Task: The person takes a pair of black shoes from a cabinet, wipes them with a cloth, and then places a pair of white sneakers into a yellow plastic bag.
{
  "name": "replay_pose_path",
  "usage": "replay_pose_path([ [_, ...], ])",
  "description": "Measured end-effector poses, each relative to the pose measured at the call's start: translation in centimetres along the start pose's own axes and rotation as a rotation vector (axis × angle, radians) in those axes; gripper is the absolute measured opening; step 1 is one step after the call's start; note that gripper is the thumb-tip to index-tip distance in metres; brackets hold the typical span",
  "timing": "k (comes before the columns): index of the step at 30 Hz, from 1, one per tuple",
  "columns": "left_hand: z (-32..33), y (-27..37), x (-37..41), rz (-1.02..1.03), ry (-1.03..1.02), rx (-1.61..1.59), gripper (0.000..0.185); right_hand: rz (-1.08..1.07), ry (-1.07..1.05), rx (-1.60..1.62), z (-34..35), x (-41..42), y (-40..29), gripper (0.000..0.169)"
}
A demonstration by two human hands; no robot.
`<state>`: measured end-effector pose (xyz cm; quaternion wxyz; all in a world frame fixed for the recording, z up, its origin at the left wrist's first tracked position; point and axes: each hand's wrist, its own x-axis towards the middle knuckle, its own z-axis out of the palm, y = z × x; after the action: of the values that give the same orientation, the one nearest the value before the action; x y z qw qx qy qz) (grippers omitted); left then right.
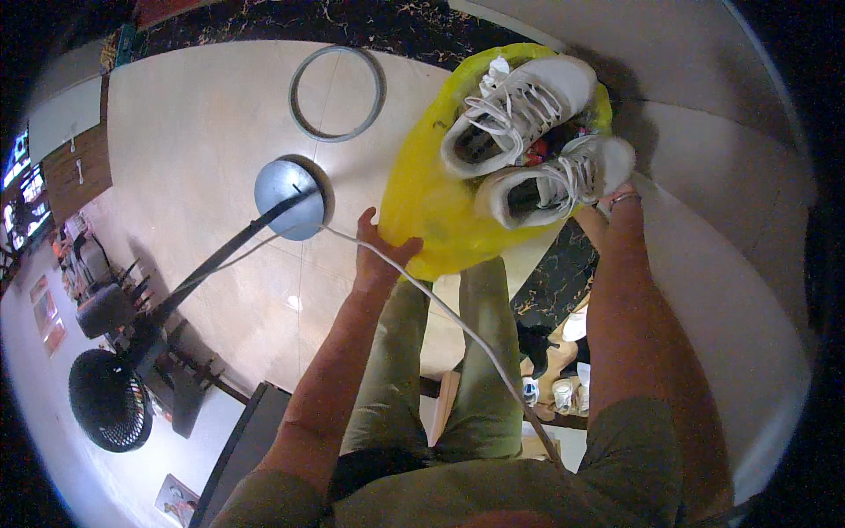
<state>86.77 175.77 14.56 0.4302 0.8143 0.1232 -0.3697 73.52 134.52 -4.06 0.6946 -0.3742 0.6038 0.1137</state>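
A yellow plastic bag (429, 198) bulges in front of my legs, its mouth towards me. A pair of white lace-up sneakers lies over that mouth, one upper sneaker (568, 79) and one lower sneaker (614, 158). Between them show bits of red wrapper (538, 153) and a crumpled white piece (495, 74). My left hand (379, 254) is at the bag's lower left side, thumb and a finger spread, the thumb overlapping the yellow plastic. My right hand (610, 201), bracelet at the wrist, reaches under the lower sneaker; its fingers are hidden, so its grip cannot be seen.
A grey ring (337, 137) lies on the tiled floor. Left of me stands a pedestal fan with a round base (284, 198) and a dark head (109, 399). A white cable (462, 323) crosses before my left wrist. More shoes (563, 394) sit behind my right arm. A pale wall (713, 165) rises at right.
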Motion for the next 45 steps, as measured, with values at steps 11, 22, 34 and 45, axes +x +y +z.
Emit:
replay_pose_path([
  [11,2.6,-0.2,-1.0,-0.014,0.282,0.553,0.078,-0.786,0.382,0.300,3.1,-12.6,-3.7,0.044],
  [22,3.6,7.1,-2.7,-0.022,-0.295,-0.821,0.039,-0.728,0.431,-1.025,3.7,-9.0,-10.3,0.112],
  [34,3.4,-0.9,-3.4,0.006,0.084,-0.334,0.053,-0.856,0.254,0.149,5.2,-13.5,-12.7,0.043],
  [45,-0.8,16.0,-8.8,0.231,-0.101,-0.591,0.018,-0.307,-0.033,-0.564,4.6,-15.7,-12.0,0.043],
])
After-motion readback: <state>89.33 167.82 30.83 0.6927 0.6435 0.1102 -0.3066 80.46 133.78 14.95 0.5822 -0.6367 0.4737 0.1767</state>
